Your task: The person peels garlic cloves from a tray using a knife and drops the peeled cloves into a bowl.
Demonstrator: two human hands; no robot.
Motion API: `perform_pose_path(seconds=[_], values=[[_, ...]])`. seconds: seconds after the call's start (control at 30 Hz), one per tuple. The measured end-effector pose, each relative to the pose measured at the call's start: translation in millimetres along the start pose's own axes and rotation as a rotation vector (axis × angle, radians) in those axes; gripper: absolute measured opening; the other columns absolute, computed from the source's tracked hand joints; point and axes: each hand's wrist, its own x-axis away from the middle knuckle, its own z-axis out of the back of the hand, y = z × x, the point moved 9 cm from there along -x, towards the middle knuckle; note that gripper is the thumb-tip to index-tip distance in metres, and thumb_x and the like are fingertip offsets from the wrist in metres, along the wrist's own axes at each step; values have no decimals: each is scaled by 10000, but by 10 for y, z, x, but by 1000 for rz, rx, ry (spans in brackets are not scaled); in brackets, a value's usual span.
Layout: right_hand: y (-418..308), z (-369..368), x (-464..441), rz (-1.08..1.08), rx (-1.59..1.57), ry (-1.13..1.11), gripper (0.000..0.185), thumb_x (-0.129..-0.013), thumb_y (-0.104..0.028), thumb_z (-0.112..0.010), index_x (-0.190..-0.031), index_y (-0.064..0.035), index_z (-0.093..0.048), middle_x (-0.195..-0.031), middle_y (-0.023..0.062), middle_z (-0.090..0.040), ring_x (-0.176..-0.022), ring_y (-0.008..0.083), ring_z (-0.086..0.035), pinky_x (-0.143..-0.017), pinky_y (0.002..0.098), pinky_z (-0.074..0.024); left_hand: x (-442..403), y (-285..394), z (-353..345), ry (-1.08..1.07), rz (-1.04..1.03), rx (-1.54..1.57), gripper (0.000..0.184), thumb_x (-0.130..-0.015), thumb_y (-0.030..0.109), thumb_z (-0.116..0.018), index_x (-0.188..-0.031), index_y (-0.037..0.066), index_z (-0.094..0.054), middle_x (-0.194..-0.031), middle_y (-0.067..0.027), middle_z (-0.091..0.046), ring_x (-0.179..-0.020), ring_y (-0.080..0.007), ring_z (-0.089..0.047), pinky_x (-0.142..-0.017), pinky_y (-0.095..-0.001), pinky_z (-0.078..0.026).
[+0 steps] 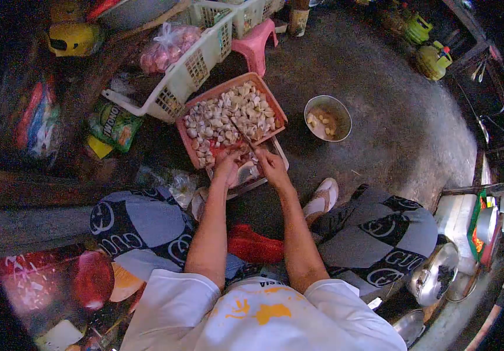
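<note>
smooth plastic tray (pixel 272 98), shiny metal bowl (pixel 329 103), papery garlic cloves (pixel 231 111), matt, rough-looking floor (pixel 392 117)

Garlic cloves (pixel 234 111) lie in a tray (pixel 185 143); a second tray (pixel 283 154) sits at its near side; a pot (pixel 329 103) stands right; a crate (pixel 199 67) holding a bag (pixel 170 48) lies beyond, left; a stool (pixel 256 47) stands behind; 2 gas cylinders (pixel 432 63) stand far right.

Open floor (pixel 296 132) between tray (pixel 273 99) and bowl (pixel 328 104)

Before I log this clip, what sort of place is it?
Probably a kitchen or food-preparation area: what look like garlic cloves fill a pink tray, green gas cylinders stand at upper right, and a metal pot sits lower right.
</note>
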Motion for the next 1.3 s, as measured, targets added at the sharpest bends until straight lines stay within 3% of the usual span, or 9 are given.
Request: perform_pose_path(seconds=[0.4,0.47,0.6,0.7,0.93,1.0,1.1,1.2,1.3], values=[[-88,-27,24,107,164,30,312,-874,-310,-471,-1040,-79,-598,-552,-28,-417,-488,61,-381,-461,225,-329,-37,-17,122,65,8,-77,130,-752,4,-560,-873,50,-547,-803,-52,-596,-710,-142,-568,-534,-247,-437],[-56,-19,-7,173,285,72,310,-865,-318,-482,-1027,-86,-609,-533,-21,-430,-494,63,-400,-465,232,-338,-87,-78,217,79,21,-111,156,-755,18,-536,-909,31,-548,-865,-61,-592,-766,-178,-570,-614,-289,-460],[-339,3,107,229,249,122,301,-851,-315,-503,-1014,-90,-617,-499,-15,-445,-492,65,-426,-462,243,-349,-87,-104,309,166,46,-269,212,-754,38,-526,-965,33,-526,-894,-56,-581,-777,-184,-565,-625,-305,-474],[-270,-24,98,165,206,125,303,-843,-305,-519,-1012,-74,-618,-497,-17,-455,-480,60,-427,-454,239,-350,16,22,146,147,-27,-226,117,-757,30,-562,-863,62,-524,-809,-33,-591,-653,-122,-566,-508,-224,-441],[103,-41,-15,190,23,252,255,-819,-263,-576,-929,-41,-637,-526,-30,-481,-451,50,-424,-418,212,-328,139,167,24,177,-136,-452,152,-745,89,-625,-838,46,-514,-759,-35,-563,-600,-112,-540,-495,-243,-434],[195,-34,-30,102,-125,238,236,-818,-256,-581,-886,-38,-638,-522,-30,-475,-437,48,-414,-401,209,-312,177,240,-19,176,-185,-575,170,-740,109,-641,-838,38,-521,-731,-24,-547,-583,-109,-528,-490,-252,-428],[289,-47,-31,-39,-344,192,234,-822,-256,-578,-842,-29,-631,-510,-32,-461,-419,45,-396,-382,210,-289,218,396,-195,142,-336,-882,150,-737,94,-620,-824,14,-526,-735,-78,-551,-616,-189,-552,-521,-288,-435],[309,-25,-68,19,-241,241,247,-826,-263,-573,-837,-23,-626,-504,-37,-452,-413,44,-386,-380,210,-279,474,572,-681,35,-1037,-1455,151,-728,59,-572,-852,-21,-538,-816,-163,-552,-730,-304,-558,-605,-352,-448],[295,-8,-63,35,-112,283,272,-826,-287,-569,-836,-21,-623,-509,-37,-457,-417,46,-390,-383,208,-282,360,356,-670,44,-772,-1558,190,-720,28,-520,-900,-32,-543,-893,-216,-526,-831,-379,-517,-706,-411,-430]])
